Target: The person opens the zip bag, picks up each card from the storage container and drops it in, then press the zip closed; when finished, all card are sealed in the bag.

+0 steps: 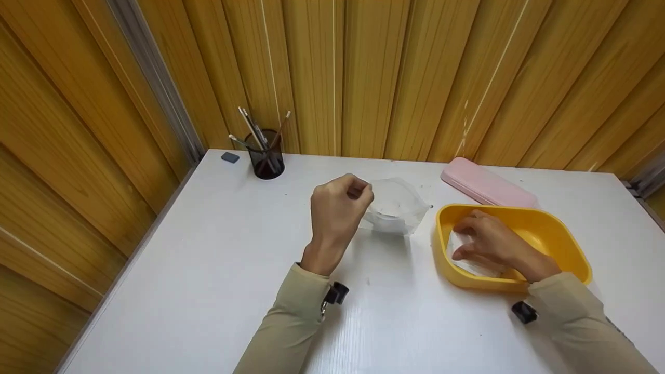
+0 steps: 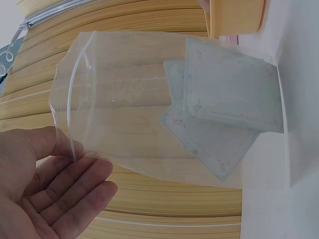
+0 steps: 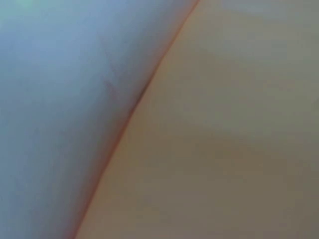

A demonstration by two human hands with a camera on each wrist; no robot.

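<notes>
Head view showed the left hand (image 1: 338, 208) raised above the white tabletop (image 1: 218, 270), pinching the edge of a clear bag (image 1: 395, 208) between thumb and fingers. The bag hung to the right of that hand, near the middle of the tabletop, just left of the yellow tray (image 1: 566, 249). In the left wrist view the bag (image 2: 149, 99) was open at its mouth, and inside it lay some pale cards (image 2: 224, 94) with a printed border, overlapping each other. The fingers (image 2: 75, 194) there were almost straight, with the bag edge caught against the thumb.

The right hand (image 1: 488, 241) was inside the tray, fingers bent down and resting on white cards (image 1: 470, 265) at the tray's left end. I could not tell if it gripped them or only touched them; the right wrist view was only a blur.

Behind the tray lay a pink case (image 1: 486, 184). A dark cup (image 1: 266, 156) with brushes stood at the far left, and a small eraser (image 1: 229, 157) was beside it.
</notes>
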